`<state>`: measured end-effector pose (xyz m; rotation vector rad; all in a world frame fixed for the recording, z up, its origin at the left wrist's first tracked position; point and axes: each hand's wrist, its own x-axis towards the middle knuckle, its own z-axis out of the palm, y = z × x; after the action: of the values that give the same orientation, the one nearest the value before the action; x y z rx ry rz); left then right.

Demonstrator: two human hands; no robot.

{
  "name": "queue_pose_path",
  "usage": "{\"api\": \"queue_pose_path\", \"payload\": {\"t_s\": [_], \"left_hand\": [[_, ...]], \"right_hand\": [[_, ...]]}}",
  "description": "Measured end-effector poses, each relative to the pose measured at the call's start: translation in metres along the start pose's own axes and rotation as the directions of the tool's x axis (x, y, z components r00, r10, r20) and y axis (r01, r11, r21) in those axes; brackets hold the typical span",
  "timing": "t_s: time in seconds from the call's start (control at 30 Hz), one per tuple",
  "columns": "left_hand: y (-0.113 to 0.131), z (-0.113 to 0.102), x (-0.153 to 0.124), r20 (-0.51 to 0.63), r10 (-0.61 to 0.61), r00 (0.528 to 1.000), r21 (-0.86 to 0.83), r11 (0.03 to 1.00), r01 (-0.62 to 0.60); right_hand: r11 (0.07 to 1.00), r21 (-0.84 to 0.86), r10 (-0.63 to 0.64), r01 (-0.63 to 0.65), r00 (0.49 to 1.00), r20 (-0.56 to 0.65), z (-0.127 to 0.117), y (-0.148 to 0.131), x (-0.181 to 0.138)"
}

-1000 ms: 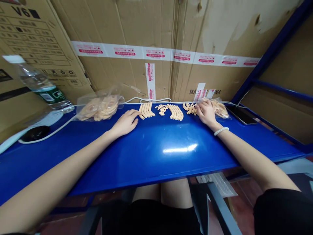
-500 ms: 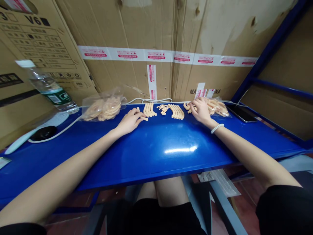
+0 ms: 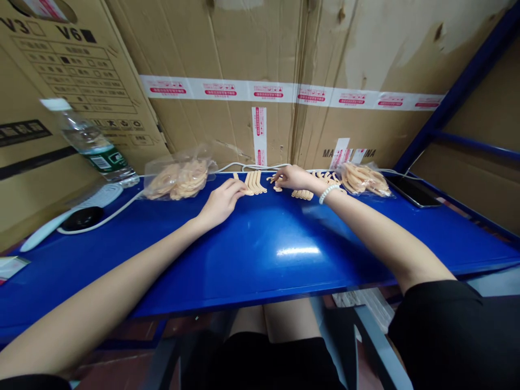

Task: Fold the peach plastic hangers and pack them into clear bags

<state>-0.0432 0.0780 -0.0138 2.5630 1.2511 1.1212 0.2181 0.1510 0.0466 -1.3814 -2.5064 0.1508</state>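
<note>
On the blue tabletop, my left hand (image 3: 222,202) has its thumb and fingers pinched at the lower end of a flat, curved beige strip (image 3: 247,192), at the left side of a row of similar strips (image 3: 255,180). My right hand (image 3: 296,177), wearing a pale bead bracelet (image 3: 328,193), bends down over a cluster of small hooked beige pieces (image 3: 278,188). Its fingertips close on a small piece there, mostly hidden by the fingers. Partly under the right hand is a second row of curved strips (image 3: 303,194). More hooked pieces (image 3: 327,176) lie right of it.
Clear bags of beige pieces stand left (image 3: 176,179) and right (image 3: 363,180). A water bottle (image 3: 95,146), a light-blue brush-like item (image 3: 71,216), a black mouse-like object (image 3: 83,218) and white cable are at left, a phone (image 3: 414,191) at right. Cardboard (image 3: 227,130) rises behind.
My right hand has moved left from the hooked pieces by the right bag to the middle cluster. My left hand has stayed beside the left row, its fingers now closer to the strips.
</note>
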Motion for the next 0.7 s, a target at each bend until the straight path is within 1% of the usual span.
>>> {"api": "queue_pose_path", "payload": {"t_s": [0.07, 0.13, 0.2, 0.3, 0.37, 0.5, 0.57, 0.6, 0.7], "left_hand": [[0.01, -0.001, 0.002, -0.031, -0.003, 1.0, -0.092, 0.996, 0.0], [0.02, 0.0, 0.002, -0.058, -0.048, 0.997, -0.244, 0.969, 0.033], [0.029, 0.002, 0.001, -0.05, -0.114, 0.992, -0.386, 0.918, 0.086], [0.036, 0.007, -0.002, -0.018, -0.195, 0.981, -0.522, 0.838, 0.157], [0.039, 0.011, -0.004, -0.002, -0.239, 0.971, -0.585, 0.788, 0.193], [0.046, 0.018, -0.008, 0.022, -0.316, 0.949, -0.696, 0.676, 0.242], [0.051, 0.023, -0.008, 0.003, -0.362, 0.932, -0.749, 0.617, 0.242], [0.054, 0.026, -0.007, 0.0, -0.387, 0.922, -0.775, 0.583, 0.245], [0.06, 0.034, -0.006, 0.053, -0.422, 0.905, -0.829, 0.487, 0.276]], "right_hand": [[1.0, 0.026, 0.016, -0.016, 1.0, 0.026, 0.0, 0.0, 0.003], [0.997, 0.067, 0.033, -0.034, 0.999, 0.028, 0.003, -0.001, 0.004], [0.991, 0.126, 0.048, -0.05, 0.999, 0.019, 0.005, -0.002, 0.003], [0.967, 0.245, 0.075, -0.067, 0.997, -0.023, 0.005, 0.0, -0.001], [0.935, 0.346, 0.105, -0.075, 0.992, -0.066, 0.0, 0.002, -0.007], [0.83, 0.552, 0.177, -0.08, 0.976, -0.124, -0.011, 0.003, -0.026], [0.752, 0.656, 0.196, -0.066, 0.972, -0.127, -0.014, -0.002, -0.04], [0.687, 0.724, 0.208, -0.062, 0.971, -0.114, -0.013, -0.005, -0.048], [0.409, 0.909, 0.256, -0.083, 0.966, -0.026, -0.003, -0.018, -0.07]]}}
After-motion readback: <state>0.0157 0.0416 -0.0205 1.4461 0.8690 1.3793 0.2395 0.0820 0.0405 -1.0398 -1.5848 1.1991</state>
